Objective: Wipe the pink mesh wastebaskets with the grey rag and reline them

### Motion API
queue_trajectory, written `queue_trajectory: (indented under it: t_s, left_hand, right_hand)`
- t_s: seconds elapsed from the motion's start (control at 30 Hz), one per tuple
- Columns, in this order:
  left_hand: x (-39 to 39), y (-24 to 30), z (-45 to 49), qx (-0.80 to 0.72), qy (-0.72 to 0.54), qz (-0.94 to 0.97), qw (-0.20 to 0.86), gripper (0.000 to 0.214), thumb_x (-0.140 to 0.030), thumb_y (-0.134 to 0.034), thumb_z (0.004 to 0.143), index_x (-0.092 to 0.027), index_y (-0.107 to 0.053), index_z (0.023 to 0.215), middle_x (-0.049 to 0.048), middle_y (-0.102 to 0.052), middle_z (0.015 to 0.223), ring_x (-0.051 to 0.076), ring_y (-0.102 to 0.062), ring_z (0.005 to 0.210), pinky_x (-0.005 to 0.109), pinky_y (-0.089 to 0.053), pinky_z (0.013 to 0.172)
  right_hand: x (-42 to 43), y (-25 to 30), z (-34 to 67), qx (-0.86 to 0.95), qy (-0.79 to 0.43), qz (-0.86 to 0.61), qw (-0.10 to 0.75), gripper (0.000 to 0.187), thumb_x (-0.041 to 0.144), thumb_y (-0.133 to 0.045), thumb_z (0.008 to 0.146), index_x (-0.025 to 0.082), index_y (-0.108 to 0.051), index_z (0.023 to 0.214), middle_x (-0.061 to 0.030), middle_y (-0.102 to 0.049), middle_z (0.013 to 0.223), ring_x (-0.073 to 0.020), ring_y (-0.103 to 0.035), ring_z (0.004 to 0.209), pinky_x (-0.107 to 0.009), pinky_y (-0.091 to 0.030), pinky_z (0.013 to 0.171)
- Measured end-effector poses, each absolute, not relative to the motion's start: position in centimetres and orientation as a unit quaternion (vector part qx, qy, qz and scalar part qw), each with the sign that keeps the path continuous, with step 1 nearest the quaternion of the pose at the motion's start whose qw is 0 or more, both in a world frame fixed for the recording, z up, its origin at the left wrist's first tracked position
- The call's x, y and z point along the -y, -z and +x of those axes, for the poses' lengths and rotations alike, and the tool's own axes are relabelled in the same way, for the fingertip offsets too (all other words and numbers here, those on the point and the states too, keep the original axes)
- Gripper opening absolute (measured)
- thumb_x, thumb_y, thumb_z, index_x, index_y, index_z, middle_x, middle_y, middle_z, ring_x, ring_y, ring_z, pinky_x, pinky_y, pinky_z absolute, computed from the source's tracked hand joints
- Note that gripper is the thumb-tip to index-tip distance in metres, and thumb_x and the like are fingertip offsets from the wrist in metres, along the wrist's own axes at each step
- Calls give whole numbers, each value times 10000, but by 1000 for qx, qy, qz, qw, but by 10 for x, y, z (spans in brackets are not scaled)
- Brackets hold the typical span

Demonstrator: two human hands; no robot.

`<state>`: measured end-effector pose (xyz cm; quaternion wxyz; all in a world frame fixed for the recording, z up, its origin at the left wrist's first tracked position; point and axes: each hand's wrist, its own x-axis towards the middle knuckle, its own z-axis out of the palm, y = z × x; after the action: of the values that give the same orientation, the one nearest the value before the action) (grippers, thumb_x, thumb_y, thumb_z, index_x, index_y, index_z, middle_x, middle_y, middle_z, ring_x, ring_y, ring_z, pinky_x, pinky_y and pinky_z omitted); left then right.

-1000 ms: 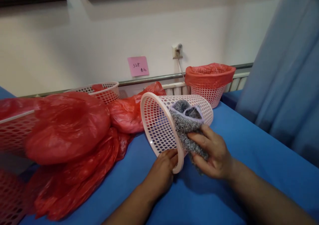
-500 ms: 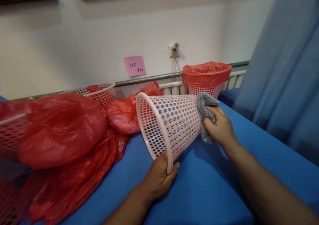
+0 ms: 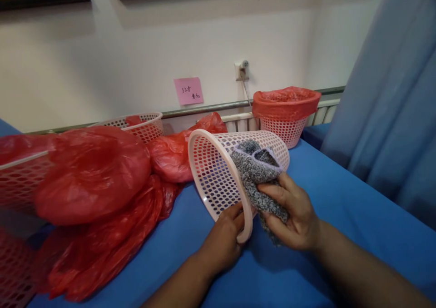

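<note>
A pale pink perforated plastic wastebasket [image 3: 272,142] lies tipped on its side, its mouth facing left toward me. My left hand [image 3: 223,237] grips the lower part of its rim, some fingers inside the opening. In my right hand [image 3: 293,212] is a bunched grey cleaning cloth [image 3: 255,171] with a lilac edge. The cloth lies against the outer side of the wastebasket, close to the rim, and covers part of the holes there.
Red plastic bags [image 3: 95,176] are heaped at the left, beside and over other pink baskets [image 3: 20,176]. A wastebasket lined with a red bag [image 3: 286,103] stands at the back right. The surface beneath is blue [image 3: 344,208]. A blue curtain [image 3: 384,108] hangs at the right.
My right hand has brought the cloth from the basket's base end leftward and down to near the rim. My left hand keeps the rim, its fingers now reaching further inside.
</note>
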<state>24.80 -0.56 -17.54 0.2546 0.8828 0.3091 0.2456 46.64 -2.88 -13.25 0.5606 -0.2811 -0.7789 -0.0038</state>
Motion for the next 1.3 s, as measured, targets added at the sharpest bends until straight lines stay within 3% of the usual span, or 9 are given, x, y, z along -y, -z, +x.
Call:
queue_trajectory:
  t_s: [0.2, 0.33, 0.47, 0.57, 0.67, 0.97, 1.1, 1.2, 1.3]
  left_hand:
    - [8, 181, 243, -308, -308, 864, 253, 578, -266, -566, 966, -230, -418, 1523, 126, -557, 1482, 293, -532, 1357, 505, -415, 1181]
    - [4, 182, 237, -330, -313, 855, 250, 483, -254, -496, 995, -224, -482, 1477, 119, -586, 1447, 289, -544, 1341, 521, -406, 1181]
    - [4, 182, 237, -318, -280, 874, 238, 480, -126, -549, 872, -201, -593, 1344, 117, -667, 1297, 292, -605, 1229, 521, -450, 1138]
    - [5, 187, 239, -314, -224, 893, 233, 697, -15, -538, 735, -196, -538, 1408, 131, -612, 1393, 311, -559, 1296, 547, -413, 1165]
    - [5, 193, 240, -314, -196, 903, 218, 803, 27, -487, 736, -188, -441, 1508, 157, -528, 1499, 321, -488, 1384, 570, -371, 1190]
    - [8, 173, 244, -320, -271, 866, 274, 643, -163, -618, 876, -230, -449, 1492, 112, -597, 1435, 303, -573, 1287, 503, -443, 1151]
    - [15, 170, 241, -289, -358, 840, 287, 517, -292, -574, 961, -230, -465, 1463, 106, -626, 1403, 290, -622, 1231, 464, -510, 1089]
    - [17, 168, 238, -266, -366, 850, 270, 467, -271, -490, 1003, -237, -484, 1468, 99, -610, 1433, 284, -602, 1278, 459, -488, 1121]
    - [17, 166, 238, -273, -340, 863, 255, 475, -243, -444, 1017, -236, -480, 1491, 99, -606, 1444, 287, -545, 1362, 482, -428, 1182]
  right_hand:
    - [11, 144, 466, 773, -6, -312, 552, 512, 117, -572, 796, 238, -588, 1293, -71, -587, 1103, -214, -647, 931, -350, -577, 776]
    - [-24, 162, 485, 685, 17, -480, 548, 448, 195, -575, 829, 228, -617, 1275, -98, -623, 1215, -264, -654, 1085, -427, -566, 943]
    - [-53, 175, 512, 559, -1, -624, 546, 439, 302, -564, 831, 170, -651, 1240, -142, -648, 1225, -331, -630, 1168, -549, -503, 1051]
    - [-47, 171, 512, 561, 36, -584, 586, 438, 302, -566, 838, 178, -650, 1250, -147, -623, 1281, -329, -609, 1219, -555, -486, 1077]
    - [-19, 157, 495, 667, 88, -451, 587, 488, 223, -590, 835, 226, -604, 1323, -133, -547, 1399, -310, -584, 1268, -503, -512, 1056]
    - [17, 137, 467, 799, 26, -249, 546, 557, 127, -554, 777, 225, -573, 1325, -96, -604, 1131, -230, -648, 937, -378, -590, 749]
    - [25, 141, 454, 830, 37, -207, 517, 560, 162, -568, 785, 222, -567, 1342, -117, -630, 1180, -246, -661, 944, -392, -595, 742]
    - [22, 145, 452, 813, 77, -236, 526, 510, 162, -588, 789, 227, -608, 1294, -111, -642, 1171, -241, -671, 948, -377, -597, 766]
    - [-1, 153, 472, 717, 79, -401, 564, 451, 184, -582, 801, 245, -649, 1243, -99, -642, 1213, -256, -667, 1062, -397, -583, 892]
